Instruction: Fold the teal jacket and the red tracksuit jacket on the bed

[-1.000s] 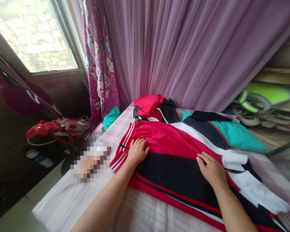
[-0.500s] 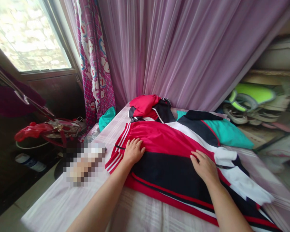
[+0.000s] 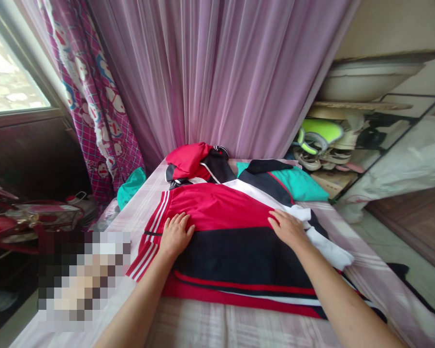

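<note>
A red, black and white track jacket (image 3: 232,253) lies spread on the cloth-covered table, its striped ribbed hem (image 3: 152,232) toward the left. My left hand (image 3: 176,233) rests flat on the jacket beside that hem, fingers spread. Farther right, my right hand (image 3: 288,228) lies on the jacket where red meets black, its fingers stretched out and slightly bent. Neither hand grips the fabric. White cloth (image 3: 329,249) lies bunched just beyond my right hand; whether it is part of the jacket I cannot tell.
Behind the jacket are a crumpled red and black garment (image 3: 188,162) and a folded teal and black one (image 3: 304,183). A purple curtain (image 3: 232,87) hangs at the back. Shelves with shoes (image 3: 308,159) stand right; a teal bag (image 3: 131,188) is left. One patch at left is blurred out.
The view has turned to the right. My right hand has shifted a little toward the far side of the jacket, near the white cloth. My left hand stays by the striped hem.
</note>
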The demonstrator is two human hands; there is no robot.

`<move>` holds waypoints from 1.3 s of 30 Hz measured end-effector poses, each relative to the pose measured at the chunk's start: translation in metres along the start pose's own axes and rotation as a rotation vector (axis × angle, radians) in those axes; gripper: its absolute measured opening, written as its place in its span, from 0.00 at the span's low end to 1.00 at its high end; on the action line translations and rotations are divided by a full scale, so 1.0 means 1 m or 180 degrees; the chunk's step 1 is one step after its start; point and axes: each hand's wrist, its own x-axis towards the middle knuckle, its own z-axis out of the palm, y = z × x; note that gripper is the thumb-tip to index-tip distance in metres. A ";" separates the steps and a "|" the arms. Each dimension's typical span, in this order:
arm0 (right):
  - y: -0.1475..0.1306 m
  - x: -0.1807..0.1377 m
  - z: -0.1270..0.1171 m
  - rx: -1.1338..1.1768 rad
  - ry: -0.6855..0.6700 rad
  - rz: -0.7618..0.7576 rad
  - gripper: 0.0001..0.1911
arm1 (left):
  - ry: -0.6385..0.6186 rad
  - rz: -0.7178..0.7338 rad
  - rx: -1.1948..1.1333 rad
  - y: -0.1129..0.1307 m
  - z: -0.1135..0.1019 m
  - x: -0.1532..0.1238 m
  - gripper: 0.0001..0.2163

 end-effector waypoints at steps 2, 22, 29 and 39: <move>0.012 0.002 0.002 -0.0142 -0.0004 0.0232 0.19 | 0.0021 0.0011 0.0024 0.000 0.000 0.000 0.22; 0.038 0.053 -0.029 -0.0637 -0.0658 0.1312 0.17 | 0.0146 0.0061 0.0122 -0.007 0.008 0.003 0.20; 0.040 0.062 -0.029 -0.0399 -0.0685 0.1719 0.18 | 0.0218 0.0085 0.0114 -0.009 0.013 0.004 0.20; -0.009 0.039 0.007 -0.0317 -0.0683 0.0354 0.26 | -0.0014 0.0017 0.0129 -0.004 0.007 0.002 0.22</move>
